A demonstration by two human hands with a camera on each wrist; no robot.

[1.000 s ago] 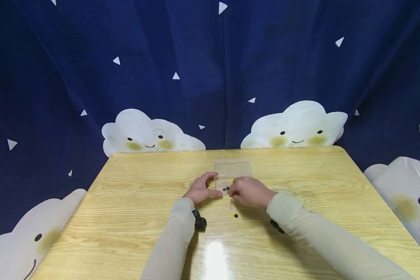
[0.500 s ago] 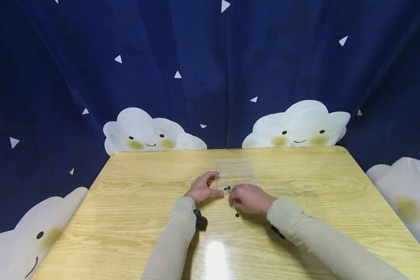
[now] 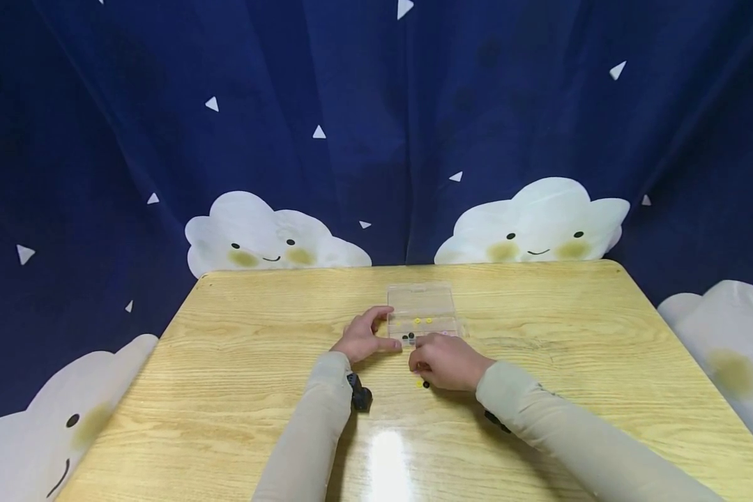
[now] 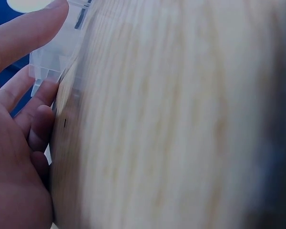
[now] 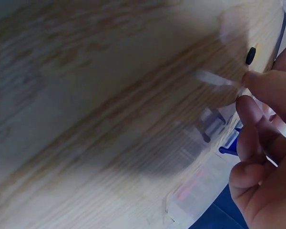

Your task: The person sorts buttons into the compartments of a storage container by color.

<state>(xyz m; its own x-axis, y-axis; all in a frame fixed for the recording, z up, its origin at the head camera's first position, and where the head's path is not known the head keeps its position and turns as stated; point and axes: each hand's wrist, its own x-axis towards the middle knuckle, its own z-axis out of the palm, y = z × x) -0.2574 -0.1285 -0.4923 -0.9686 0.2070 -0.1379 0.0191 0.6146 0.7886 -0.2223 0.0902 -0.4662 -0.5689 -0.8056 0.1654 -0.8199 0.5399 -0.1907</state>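
Observation:
A clear plastic compartment box lies with its lid laid back. My left hand holds its left end, thumb at the front corner and fingers toward the hinge side. Inside are yellow buttons, black buttons and a pink one. My right hand is just in front of the box, thumb and forefinger pinched together low over the table where a pink button lay; the fingers mostly hide that button. Beside these fingertips, a black button and a yellow button lie on the wood.
The wooden table reaches back to a dark blue curtain with clouds and triangles. Black wrist cameras, one on the left wrist, sit over the sleeves. A bright glare spot shows near the table's front.
My right hand has come out of the box toward me to the pink button on the table, which its fingers now cover. The left hand stays at the box.

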